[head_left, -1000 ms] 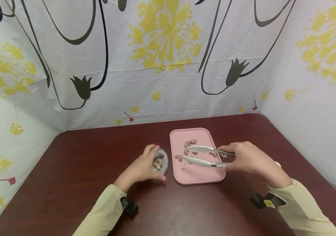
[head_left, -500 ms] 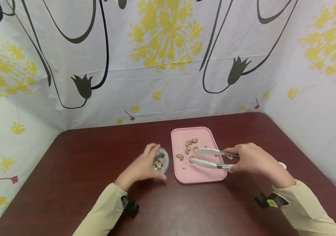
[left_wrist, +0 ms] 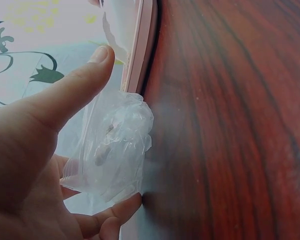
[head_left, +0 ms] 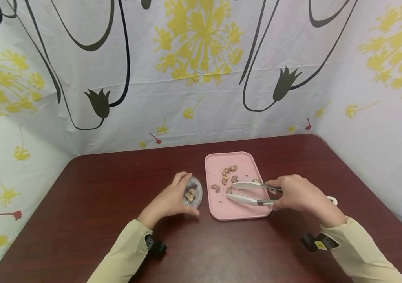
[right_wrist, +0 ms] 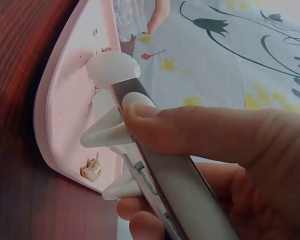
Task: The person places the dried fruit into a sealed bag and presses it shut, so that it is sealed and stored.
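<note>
My left hand (head_left: 168,199) curls its fingers round a small, crinkled clear plastic bag (left_wrist: 121,150), standing on the table with its mouth up. Several cashews (head_left: 189,194) show inside it; the thumb stands off from its near side. In my right hand (head_left: 300,194) is a pair of metal tongs (right_wrist: 177,187) with white tips, gripped between thumb and fingers. The tongs reach over a pink tray (head_left: 218,212), their arms apart. One cashew (head_left: 229,190) lies between the two tips. More cashews (head_left: 225,171) lie scattered on the tray, one cashew (right_wrist: 91,171) close to its edge.
The dark red wooden table (head_left: 116,188) backs onto a white cloth (head_left: 137,78) with yellow and grey flower prints. Each sleeve carries a black wrist camera (head_left: 156,247). Small crumbs dot the tray.
The tongs have drawn back to the right, then dropped toward the tray's near side, with a cashew now between their tips. My left hand and the bag keep their place.
</note>
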Demonstrator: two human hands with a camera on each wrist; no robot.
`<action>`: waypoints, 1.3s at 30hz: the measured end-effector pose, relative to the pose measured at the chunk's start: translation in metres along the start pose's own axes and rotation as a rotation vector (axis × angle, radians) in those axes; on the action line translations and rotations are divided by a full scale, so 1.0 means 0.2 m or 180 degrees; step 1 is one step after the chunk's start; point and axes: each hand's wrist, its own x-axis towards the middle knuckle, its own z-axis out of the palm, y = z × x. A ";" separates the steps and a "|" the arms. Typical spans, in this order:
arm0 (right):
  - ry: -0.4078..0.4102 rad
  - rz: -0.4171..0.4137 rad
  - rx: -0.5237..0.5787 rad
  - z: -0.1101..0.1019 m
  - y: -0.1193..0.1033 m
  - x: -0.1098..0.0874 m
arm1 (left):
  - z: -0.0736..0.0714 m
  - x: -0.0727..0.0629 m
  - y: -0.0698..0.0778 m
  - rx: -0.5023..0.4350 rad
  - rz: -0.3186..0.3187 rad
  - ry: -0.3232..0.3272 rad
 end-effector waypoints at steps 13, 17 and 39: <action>0.0003 0.0070 -0.0061 0.01 -0.02 0.01 | 0.00 0.00 0.00 -0.0004 -0.0014 0.0002; 0.0030 0.0054 -0.0064 0.01 -0.02 0.01 | 0.00 0.00 0.00 -0.0006 -0.0005 -0.0002; 0.0010 0.0109 -0.0026 -0.01 -0.05 0.02 | 0.00 -0.01 0.01 -0.0014 -0.0017 -0.0057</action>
